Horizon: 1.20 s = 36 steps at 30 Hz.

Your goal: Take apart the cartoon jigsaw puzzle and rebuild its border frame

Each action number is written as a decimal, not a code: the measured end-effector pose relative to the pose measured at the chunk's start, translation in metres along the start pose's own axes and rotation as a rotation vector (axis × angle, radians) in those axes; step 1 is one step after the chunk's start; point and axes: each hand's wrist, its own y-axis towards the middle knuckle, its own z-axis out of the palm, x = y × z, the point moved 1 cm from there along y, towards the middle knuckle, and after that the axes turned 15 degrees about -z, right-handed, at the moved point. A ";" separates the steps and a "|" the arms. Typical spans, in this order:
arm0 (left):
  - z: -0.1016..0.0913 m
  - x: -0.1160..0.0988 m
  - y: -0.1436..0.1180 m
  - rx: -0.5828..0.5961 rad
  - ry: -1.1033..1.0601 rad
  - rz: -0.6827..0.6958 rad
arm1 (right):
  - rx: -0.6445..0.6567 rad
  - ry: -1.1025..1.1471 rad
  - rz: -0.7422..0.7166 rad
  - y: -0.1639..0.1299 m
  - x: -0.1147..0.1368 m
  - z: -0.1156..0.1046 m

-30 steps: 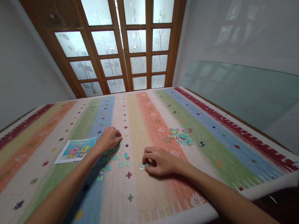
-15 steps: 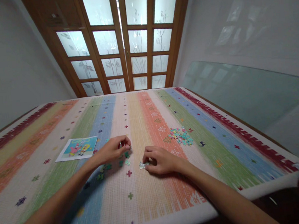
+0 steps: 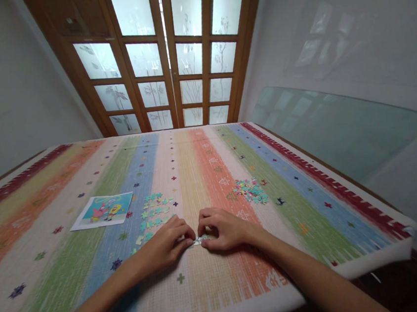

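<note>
A small light-coloured strip of jigsaw pieces lies on the striped cloth, partly covered by my fingers. My right hand grips it from the right, thumb and fingers bent around it. From the left, my left hand meets its edge with thumb and forefinger pinched on a jigsaw piece, mostly hidden by the fingertips. Beside and beyond my left hand, several loose teal and green jigsaw pieces are spread in rough rows. A printed cartoon picture lies flat farther left.
A heap of mixed jigsaw pieces sits right of my right hand. The striped tablecloth covers a wide table whose near edge is close to me. Walls flank the table, a glass panel leans at right, and wooden glazed doors stand behind.
My left hand has come down and right, from over the loose pieces to the strip, uncovering the rows. My right hand still grips the strip, slightly nearer to me in view.
</note>
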 end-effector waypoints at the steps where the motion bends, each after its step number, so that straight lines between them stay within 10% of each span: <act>1: 0.000 -0.001 -0.001 -0.012 0.002 0.010 | 0.003 0.000 0.003 0.000 0.000 0.000; 36: 0.007 -0.006 -0.011 -0.173 0.125 0.077 | -0.032 0.105 -0.048 -0.002 0.004 0.001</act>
